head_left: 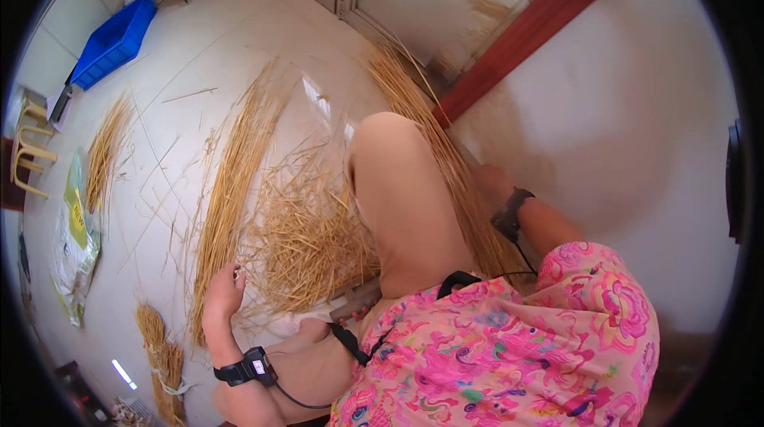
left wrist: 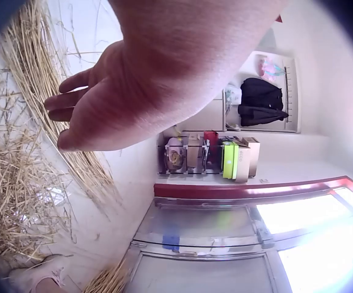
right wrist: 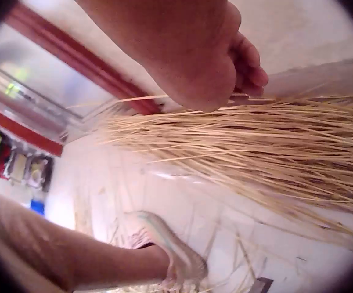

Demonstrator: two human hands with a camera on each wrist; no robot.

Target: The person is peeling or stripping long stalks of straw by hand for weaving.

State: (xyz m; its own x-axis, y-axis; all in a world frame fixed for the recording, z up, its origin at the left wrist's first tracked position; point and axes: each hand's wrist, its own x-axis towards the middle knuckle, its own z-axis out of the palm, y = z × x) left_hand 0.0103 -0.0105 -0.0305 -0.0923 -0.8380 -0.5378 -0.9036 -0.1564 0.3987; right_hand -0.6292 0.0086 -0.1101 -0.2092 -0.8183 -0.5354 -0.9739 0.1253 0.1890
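My left hand (head_left: pixel 225 293) hovers over the floor with loosely bent fingers and nothing in them. Beside it lies a long row of straw stalks (head_left: pixel 239 164), and a tangled heap of short straw (head_left: pixel 310 240) spreads to its right. Along the wall on the right, my right hand (right wrist: pixel 194 67) is at a thick bundle of straw (right wrist: pixel 286 140), its fingers curled. A single straw stalk (right wrist: pixel 118 101) runs from this hand toward the door, pinched in the fingers. The palm side of that hand is mostly hidden.
A red door frame (head_left: pixel 549 25) and glass door stand ahead. To the left are a blue crate (head_left: pixel 115 41), another straw pile (head_left: pixel 107 152), a plastic bag (head_left: pixel 76 244) and a tied straw bundle (head_left: pixel 163 359). My bent knee (head_left: pixel 398 164) rises between the hands.
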